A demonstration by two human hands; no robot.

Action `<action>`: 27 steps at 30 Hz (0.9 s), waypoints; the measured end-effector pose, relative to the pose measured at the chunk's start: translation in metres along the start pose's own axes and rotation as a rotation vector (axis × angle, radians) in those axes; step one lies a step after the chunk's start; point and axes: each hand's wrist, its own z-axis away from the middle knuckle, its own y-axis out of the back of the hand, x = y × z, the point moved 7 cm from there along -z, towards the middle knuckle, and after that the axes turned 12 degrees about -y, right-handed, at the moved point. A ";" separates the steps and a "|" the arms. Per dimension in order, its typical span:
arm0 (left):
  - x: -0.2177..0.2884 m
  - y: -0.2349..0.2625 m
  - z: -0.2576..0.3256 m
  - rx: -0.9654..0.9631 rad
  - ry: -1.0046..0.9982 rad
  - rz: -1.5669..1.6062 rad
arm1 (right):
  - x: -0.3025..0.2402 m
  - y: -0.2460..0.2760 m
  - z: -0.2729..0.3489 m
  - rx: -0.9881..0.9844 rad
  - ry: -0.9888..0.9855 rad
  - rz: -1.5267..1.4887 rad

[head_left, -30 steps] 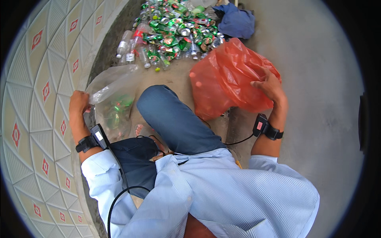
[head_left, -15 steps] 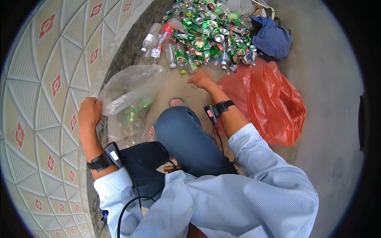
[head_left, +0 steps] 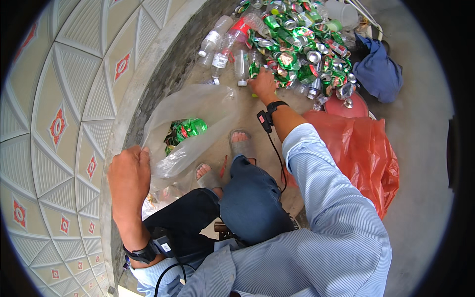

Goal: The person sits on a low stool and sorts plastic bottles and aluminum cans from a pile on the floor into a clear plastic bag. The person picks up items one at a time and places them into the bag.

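My left hand (head_left: 129, 173) is closed on the rim of a clear plastic bag (head_left: 198, 106), holding its mouth up and open. Inside that bag lie crushed green cans or bottles (head_left: 192, 128). At the near edge of a heap of crushed green and silver cans (head_left: 292, 59), my right hand (head_left: 264, 85) has its fingers curled. What the fingers hold is hidden under them; a green crumpled piece (head_left: 254, 68) lies right beside them. Left of this hand are clear plastic bottles, among them an upright-looking one with a white cap (head_left: 241, 67) and one with a red label (head_left: 237, 30).
A red plastic bag (head_left: 351, 153) lies on the floor at the right, by a round red lid (head_left: 346, 105). Blue cloth (head_left: 378, 69) and a whitish tub (head_left: 342, 14) border the heap. A low concrete ledge (head_left: 153, 64) and patterned tiles (head_left: 89, 74) run along the left.
My right hand has moved forward to the heap's edge, its fingers now curled there. My left hand still grips the clear bag, whose mouth gapes wider. The whole view has shifted.
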 end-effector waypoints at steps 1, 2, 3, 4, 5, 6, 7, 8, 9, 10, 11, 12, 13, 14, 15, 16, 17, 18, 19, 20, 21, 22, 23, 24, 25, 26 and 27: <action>0.003 0.000 -0.001 -0.001 -0.032 -0.014 | 0.001 -0.004 -0.004 -0.013 0.003 0.019; 0.005 0.000 -0.001 0.013 -0.059 -0.028 | 0.002 -0.007 -0.008 -0.028 0.009 0.038; 0.008 0.000 -0.003 0.028 -0.079 -0.043 | 0.003 -0.008 -0.010 0.003 0.046 0.048; 0.008 0.000 -0.002 0.030 -0.088 -0.058 | 0.004 -0.008 -0.014 0.006 0.051 0.093; 0.007 -0.001 -0.001 0.039 -0.082 -0.055 | 0.011 -0.009 -0.017 -0.040 0.026 0.069; 0.006 -0.002 -0.001 0.032 -0.071 -0.049 | 0.019 -0.007 -0.021 -0.071 -0.027 0.074; 0.006 -0.004 0.000 0.026 -0.064 -0.041 | 0.023 -0.001 -0.022 -0.049 -0.045 0.033; 0.006 -0.003 0.000 0.044 -0.080 -0.032 | 0.028 0.006 -0.023 -0.024 -0.084 -0.009; 0.007 -0.004 0.000 0.063 -0.087 -0.017 | 0.027 0.012 -0.024 -0.062 -0.080 -0.124; 0.007 -0.005 -0.001 0.067 -0.091 -0.027 | 0.025 0.019 -0.026 -0.103 -0.086 -0.241; 0.008 -0.005 -0.001 0.078 -0.105 -0.033 | 0.023 0.026 -0.024 -0.143 -0.116 -0.342; 0.010 -0.005 -0.001 0.091 -0.125 -0.042 | 0.017 0.028 -0.018 -0.263 -0.146 -0.592; 0.010 -0.005 -0.001 0.095 -0.119 -0.036 | 0.009 0.031 -0.010 -0.380 -0.197 -0.829; 0.010 -0.006 -0.001 0.100 -0.119 -0.032 | 0.001 0.037 0.001 -0.498 -0.247 -1.065; 0.011 -0.006 -0.001 0.098 -0.124 -0.028 | -0.011 0.047 0.015 -0.599 -0.213 -1.152; 0.010 -0.007 -0.001 0.092 -0.113 -0.027 | -0.025 0.058 0.031 -0.654 -0.151 -1.188; 0.009 -0.007 -0.002 0.081 -0.107 -0.023 | -0.042 0.069 0.049 -0.708 -0.087 -1.221; 0.009 -0.008 -0.002 0.075 -0.102 -0.021 | -0.058 0.082 0.066 -0.763 -0.020 -1.253; 0.008 -0.007 -0.003 0.076 -0.098 -0.031 | -0.073 0.095 0.085 -0.845 0.153 -0.991; 0.008 -0.007 -0.003 0.078 -0.096 -0.043 | -0.085 0.103 0.108 -0.909 0.317 -0.719; 0.008 -0.007 -0.003 0.080 -0.097 -0.051 | -0.096 0.110 0.128 -0.961 0.352 -0.725; 0.007 -0.007 -0.003 0.091 -0.091 -0.055 | -0.107 0.115 0.148 -1.014 0.387 -0.730; 0.006 -0.006 -0.003 0.102 -0.090 -0.056 | -0.115 0.122 0.164 -1.066 0.421 -0.734; 0.006 -0.006 -0.004 0.119 -0.095 -0.056 | -0.118 0.129 0.175 -1.109 0.428 -0.715; 0.004 -0.004 -0.004 0.143 -0.076 -0.049 | -0.121 0.135 0.183 -1.154 0.434 -0.694; 0.002 -0.003 -0.004 0.172 -0.061 -0.040 | -0.122 0.141 0.191 -1.199 0.442 -0.673; 0.000 -0.001 -0.005 0.202 -0.047 -0.031 | -0.121 0.146 0.199 -1.291 0.398 -0.696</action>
